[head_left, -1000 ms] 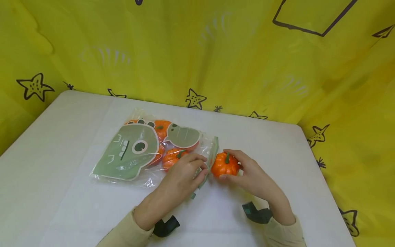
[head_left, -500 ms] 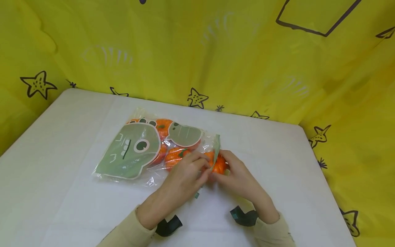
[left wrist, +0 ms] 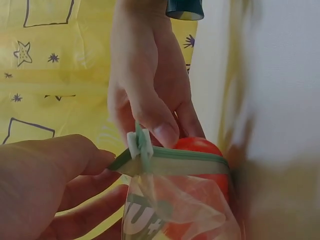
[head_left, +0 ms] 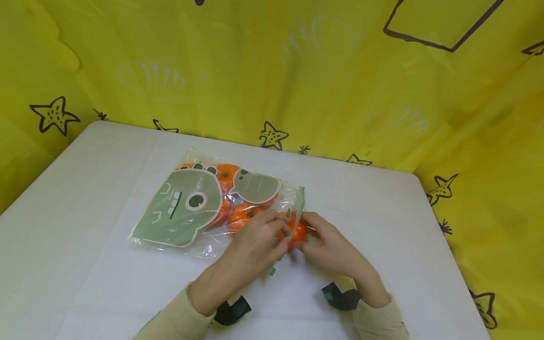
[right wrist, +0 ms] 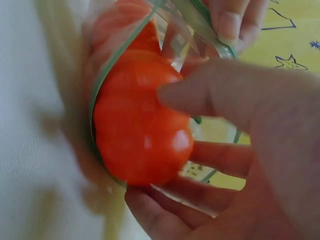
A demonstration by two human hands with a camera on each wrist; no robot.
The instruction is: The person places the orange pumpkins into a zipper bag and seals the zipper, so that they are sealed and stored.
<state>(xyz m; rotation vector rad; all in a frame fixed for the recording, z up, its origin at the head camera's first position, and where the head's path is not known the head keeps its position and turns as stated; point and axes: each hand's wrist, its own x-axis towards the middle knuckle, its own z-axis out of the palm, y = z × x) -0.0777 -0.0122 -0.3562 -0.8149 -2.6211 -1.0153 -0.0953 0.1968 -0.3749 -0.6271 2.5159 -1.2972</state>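
A clear zip bag [head_left: 170, 222] with a green cartoon dinosaur print lies on the table, several orange toy pumpkins [head_left: 239, 217] inside it. My left hand [head_left: 254, 243] pinches the green zip edge near its white slider [left wrist: 140, 144], holding the mouth apart. At that mouth, an orange pumpkin [right wrist: 142, 125] sits mostly within the bag's rim. Thumb and fingers of my right hand [head_left: 335, 245] lie around the pumpkin's outer side, the thumb against it in the right wrist view. My left hand hides part of the opening in the head view.
The white table [head_left: 106, 283] has a yellow curtain [head_left: 238, 71] with dark starfish drawings behind it and along its sides. Each wrist carries a dark camera mount [head_left: 340, 297].
My right hand has moved left with the pumpkin, from outside the bag into its mouth. The left hand has kept its pinch on the edge.
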